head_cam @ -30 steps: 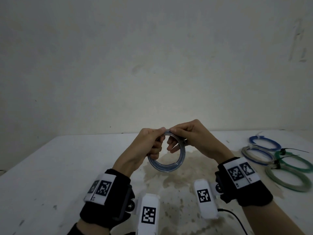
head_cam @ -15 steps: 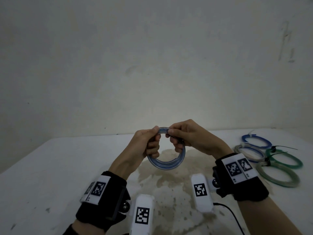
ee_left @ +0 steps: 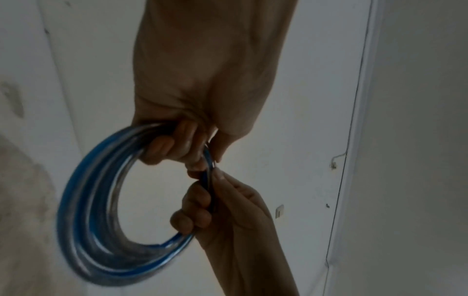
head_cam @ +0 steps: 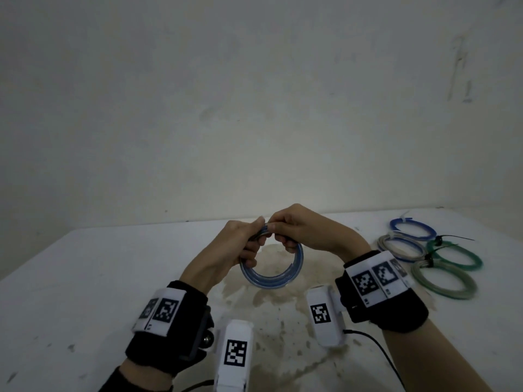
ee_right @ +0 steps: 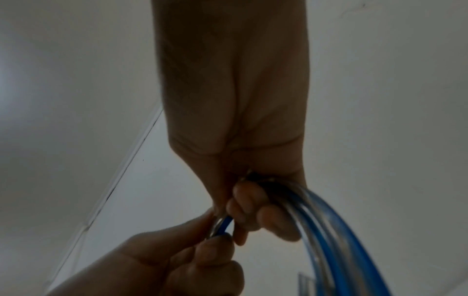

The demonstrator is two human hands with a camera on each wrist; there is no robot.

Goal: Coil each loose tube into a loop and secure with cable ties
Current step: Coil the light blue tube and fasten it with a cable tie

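A blue and clear tube coil (head_cam: 276, 278) hangs upright above the stained white table (head_cam: 85, 278), held at its top by both hands. My left hand (head_cam: 240, 244) grips the coil's upper left, fingers curled through the loop (ee_left: 83, 210). My right hand (head_cam: 294, 230) grips the upper right, thumb and fingers pinching the strands (ee_right: 324, 230). The two hands touch at the top of the coil. No cable tie shows on this coil; the fingers hide that part.
Several tied coils lie at the table's right: a blue one (head_cam: 411, 229), a grey-blue one (head_cam: 400, 247), a green one (head_cam: 455, 256) and a pale green one (head_cam: 444, 280), with black tie tails sticking out. A black cable (head_cam: 379, 349) trails near my right wrist.
Both hands have closed together at the coil's top, and the coil has turned a little in them. The head view shifted slightly; the tied coils stay put.
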